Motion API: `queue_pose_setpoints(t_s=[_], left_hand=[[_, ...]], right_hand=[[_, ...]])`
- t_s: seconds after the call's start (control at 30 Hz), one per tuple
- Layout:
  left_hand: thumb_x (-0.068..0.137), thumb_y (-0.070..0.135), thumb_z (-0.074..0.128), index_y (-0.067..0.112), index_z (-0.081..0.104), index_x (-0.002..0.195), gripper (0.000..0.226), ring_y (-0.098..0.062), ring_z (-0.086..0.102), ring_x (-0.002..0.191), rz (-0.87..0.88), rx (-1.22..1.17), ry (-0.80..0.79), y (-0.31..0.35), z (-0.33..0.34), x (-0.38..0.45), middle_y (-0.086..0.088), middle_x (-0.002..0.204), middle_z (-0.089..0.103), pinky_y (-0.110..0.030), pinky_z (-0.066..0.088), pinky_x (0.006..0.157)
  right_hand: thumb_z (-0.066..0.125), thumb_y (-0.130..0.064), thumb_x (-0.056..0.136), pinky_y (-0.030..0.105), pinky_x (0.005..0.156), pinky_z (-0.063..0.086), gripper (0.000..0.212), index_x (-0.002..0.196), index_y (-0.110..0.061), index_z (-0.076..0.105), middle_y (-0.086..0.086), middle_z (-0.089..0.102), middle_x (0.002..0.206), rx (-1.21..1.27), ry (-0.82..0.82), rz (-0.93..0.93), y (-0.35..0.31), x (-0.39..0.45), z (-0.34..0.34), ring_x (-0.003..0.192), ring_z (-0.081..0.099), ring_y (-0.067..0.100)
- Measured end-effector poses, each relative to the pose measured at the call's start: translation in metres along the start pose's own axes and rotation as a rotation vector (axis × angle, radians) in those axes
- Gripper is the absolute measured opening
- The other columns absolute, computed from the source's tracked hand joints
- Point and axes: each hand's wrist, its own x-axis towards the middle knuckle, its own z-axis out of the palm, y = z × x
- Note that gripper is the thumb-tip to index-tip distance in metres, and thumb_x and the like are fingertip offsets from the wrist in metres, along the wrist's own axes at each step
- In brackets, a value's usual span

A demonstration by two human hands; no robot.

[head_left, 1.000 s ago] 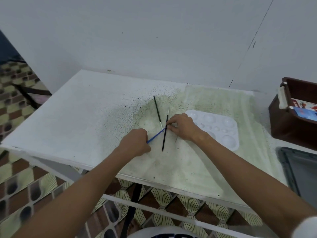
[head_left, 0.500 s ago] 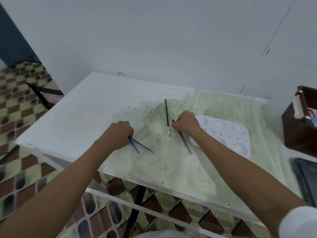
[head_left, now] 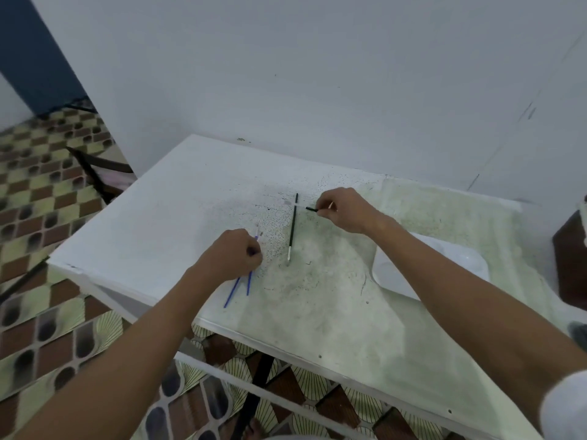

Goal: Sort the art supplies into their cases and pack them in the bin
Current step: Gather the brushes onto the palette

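Left hand (head_left: 236,252) grips thin blue brushes (head_left: 248,282); right hand (head_left: 344,208) pinches slim black brush (head_left: 312,209)

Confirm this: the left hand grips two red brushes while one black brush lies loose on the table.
Not quite. In the head view the two brushes in the left hand are blue, not red. One black brush does lie loose on the table.

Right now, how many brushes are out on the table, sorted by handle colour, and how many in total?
Blue brushes: 2, both held in the left hand.
Black brushes: 2, one lying on the table and one pinched in the right hand, of which only a short black end shows.
Total: 4 brushes.
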Motion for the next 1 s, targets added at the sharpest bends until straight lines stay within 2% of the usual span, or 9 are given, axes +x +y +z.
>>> queue_pose_setpoints(t_s=[0.07, 0.2, 0.3, 0.4, 0.5, 0.63, 0.8, 0.9, 1.0], left_hand=[[0.088, 0.018, 0.062, 0.012, 0.074, 0.097, 0.016, -0.014, 0.057, 0.076, -0.05, -0.073, 0.055, -0.001, -0.001, -0.001, -0.004, 0.088, 0.067, -0.023, 0.043, 0.071], [0.086, 0.02, 0.067, 0.014, 0.059, 0.123, 0.039, -0.013, 0.058, 0.078, -0.22, -0.216, 0.119, -0.012, 0.002, -0.003, -0.001, 0.092, 0.066, -0.022, 0.042, 0.069], [0.086, 0.034, 0.067, 0.008, 0.066, 0.11, 0.034, -0.015, 0.056, 0.078, -0.293, -0.123, 0.1, -0.02, 0.001, -0.002, -0.004, 0.095, 0.065, -0.026, 0.046, 0.068], [0.089, 0.031, 0.064, 0.011, 0.074, 0.103, 0.026, -0.015, 0.059, 0.077, -0.281, -0.118, 0.103, -0.023, 0.001, -0.004, -0.003, 0.09, 0.069, -0.028, 0.05, 0.071], [0.091, 0.028, 0.063, 0.013, 0.075, 0.101, 0.022, -0.014, 0.06, 0.08, -0.278, -0.15, 0.106, -0.024, 0.001, -0.006, -0.001, 0.092, 0.07, -0.028, 0.049, 0.072], [0.091, 0.025, 0.063, 0.012, 0.067, 0.096, 0.015, -0.015, 0.052, 0.081, -0.31, -0.152, 0.089, -0.023, 0.003, -0.005, -0.001, 0.09, 0.06, -0.025, 0.039, 0.069], [0.092, 0.023, 0.063, 0.011, 0.063, 0.105, 0.018, -0.017, 0.052, 0.083, -0.363, -0.146, 0.057, -0.021, 0.001, -0.004, -0.007, 0.1, 0.062, -0.026, 0.04, 0.071], [0.095, 0.019, 0.057, 0.007, 0.066, 0.106, 0.018, -0.019, 0.055, 0.081, -0.361, -0.084, 0.031, -0.017, 0.002, -0.003, -0.008, 0.1, 0.063, -0.029, 0.045, 0.07], [0.097, 0.016, 0.051, 0.006, 0.064, 0.105, 0.018, -0.021, 0.057, 0.086, -0.341, 0.0, 0.02, -0.011, 0.005, -0.005, -0.01, 0.101, 0.061, -0.032, 0.048, 0.076]], right_hand=[[0.061, -0.015, 0.092, 0.026, 0.078, 0.044, 0.01, 0.099, -0.012, 0.068, 0.001, 0.066, 0.1, -0.074, -0.065, -0.079, -0.006, 0.012, 0.008, 0.086, 0.056, 0.014], [0.062, -0.016, 0.092, 0.035, 0.088, 0.046, 0.012, 0.101, -0.013, 0.069, 0.001, 0.063, 0.103, -0.213, -0.145, -0.216, -0.014, 0.033, 0.029, 0.097, 0.055, 0.018], [0.065, -0.014, 0.09, 0.038, 0.095, 0.041, 0.013, 0.102, -0.013, 0.07, 0.003, 0.059, 0.118, -0.299, -0.184, -0.323, -0.015, 0.046, 0.04, 0.111, 0.047, 0.022], [0.065, -0.014, 0.089, 0.033, 0.099, 0.038, 0.024, 0.113, -0.011, 0.067, 0.004, 0.059, 0.123, -0.319, -0.301, -0.346, -0.013, 0.057, 0.043, 0.116, 0.049, 0.021], [0.065, -0.015, 0.09, 0.035, 0.095, 0.041, 0.025, 0.115, -0.016, 0.069, 0.002, 0.061, 0.117, -0.387, -0.326, -0.381, -0.012, 0.063, 0.043, 0.111, 0.049, 0.021], [0.065, -0.023, 0.089, 0.036, 0.084, 0.044, 0.01, 0.098, -0.022, 0.07, -0.002, 0.063, 0.096, -0.459, -0.316, -0.358, -0.011, 0.066, 0.044, 0.1, 0.051, 0.02], [0.06, -0.019, 0.093, 0.036, 0.085, 0.045, 0.005, 0.096, -0.017, 0.063, -0.001, 0.054, 0.096, -0.388, -0.366, -0.297, -0.008, 0.06, 0.047, 0.093, 0.052, 0.019], [0.057, -0.016, 0.094, 0.032, 0.083, 0.042, 0.004, 0.096, -0.015, 0.061, -0.004, 0.05, 0.095, -0.354, -0.345, -0.299, -0.005, 0.053, 0.047, 0.09, 0.048, 0.015], [0.056, -0.013, 0.095, 0.029, 0.079, 0.041, 0.004, 0.095, -0.014, 0.06, -0.003, 0.052, 0.092, -0.333, -0.297, -0.287, -0.002, 0.045, 0.04, 0.089, 0.05, 0.017]])
